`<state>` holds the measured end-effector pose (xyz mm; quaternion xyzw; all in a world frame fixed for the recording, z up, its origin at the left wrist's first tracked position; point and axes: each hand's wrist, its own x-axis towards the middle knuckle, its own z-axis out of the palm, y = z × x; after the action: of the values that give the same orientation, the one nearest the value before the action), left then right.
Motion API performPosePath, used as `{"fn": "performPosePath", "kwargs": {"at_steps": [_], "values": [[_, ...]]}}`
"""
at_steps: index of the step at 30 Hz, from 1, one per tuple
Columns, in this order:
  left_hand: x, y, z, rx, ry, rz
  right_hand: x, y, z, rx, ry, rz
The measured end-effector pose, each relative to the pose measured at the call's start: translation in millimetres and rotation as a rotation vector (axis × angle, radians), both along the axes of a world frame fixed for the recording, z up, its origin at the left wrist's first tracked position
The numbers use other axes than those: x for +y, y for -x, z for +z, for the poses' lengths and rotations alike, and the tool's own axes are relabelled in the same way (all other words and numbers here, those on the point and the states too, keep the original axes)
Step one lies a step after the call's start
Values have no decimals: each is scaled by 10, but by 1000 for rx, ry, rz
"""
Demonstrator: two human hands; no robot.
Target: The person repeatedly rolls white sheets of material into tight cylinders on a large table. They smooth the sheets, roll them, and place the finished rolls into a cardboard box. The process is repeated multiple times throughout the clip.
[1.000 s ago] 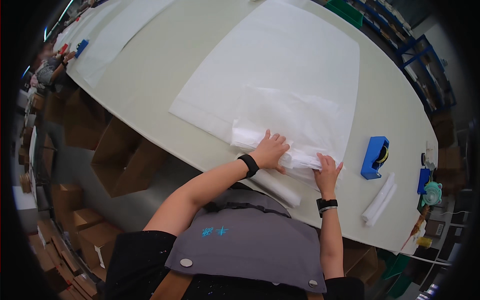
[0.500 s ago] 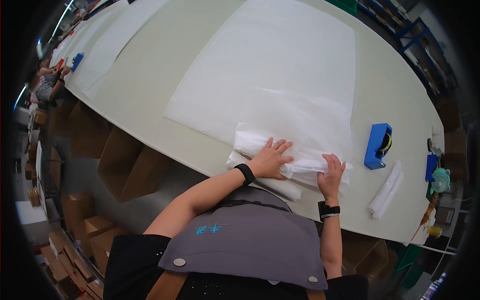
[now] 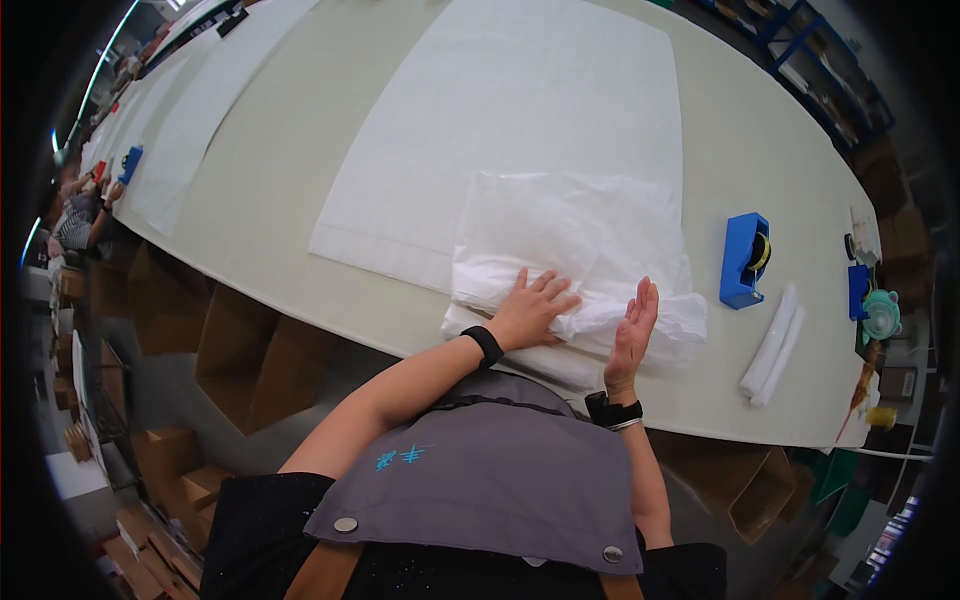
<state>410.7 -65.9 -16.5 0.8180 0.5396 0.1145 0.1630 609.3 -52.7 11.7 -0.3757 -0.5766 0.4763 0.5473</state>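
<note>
My left hand (image 3: 533, 308) lies with fingers spread on a crumpled, translucent white sheet (image 3: 560, 222), pressing its near part down. Just to the right, my right hand (image 3: 632, 335) is held edge-on, fingers stretched and palm turned toward the left hand, with nothing seen in it. It is beside or on the sheet's creased near part; contact is unclear. Beneath this sheet a large flat white sheet (image 3: 400, 190) stretches toward the far side. A rolled white bundle (image 3: 565, 366) lies along the near table edge, partly hidden by my left hand and the crumpled sheet.
A blue tape dispenser (image 3: 741, 262) stands on the pale table (image 3: 270, 200) to the right, with white rolled pieces (image 3: 774, 345) nearer me. A green round object (image 3: 881, 317) sits at the far right. Cardboard boxes (image 3: 250, 350) stand below the left edge. Another person (image 3: 85, 215) works far left.
More of the crumpled sheet now lies spread out, its far edge farther from me. My right hand has moved left and turned edge-on; my left hand stays pressed down. The view has shifted slightly.
</note>
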Motion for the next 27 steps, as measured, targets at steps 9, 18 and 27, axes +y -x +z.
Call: {"fn": "performPosePath", "kwargs": {"at_steps": [9,18,27], "values": [[-11,8,-14,20,13,-2,119,-179,-550,-57,236,69],[-40,44,-7,13,28,-31,-806,-1021,-344,422,847,-531],[31,89,-61,70,1,-109,83,-248,-148,-80,222,-251]]}}
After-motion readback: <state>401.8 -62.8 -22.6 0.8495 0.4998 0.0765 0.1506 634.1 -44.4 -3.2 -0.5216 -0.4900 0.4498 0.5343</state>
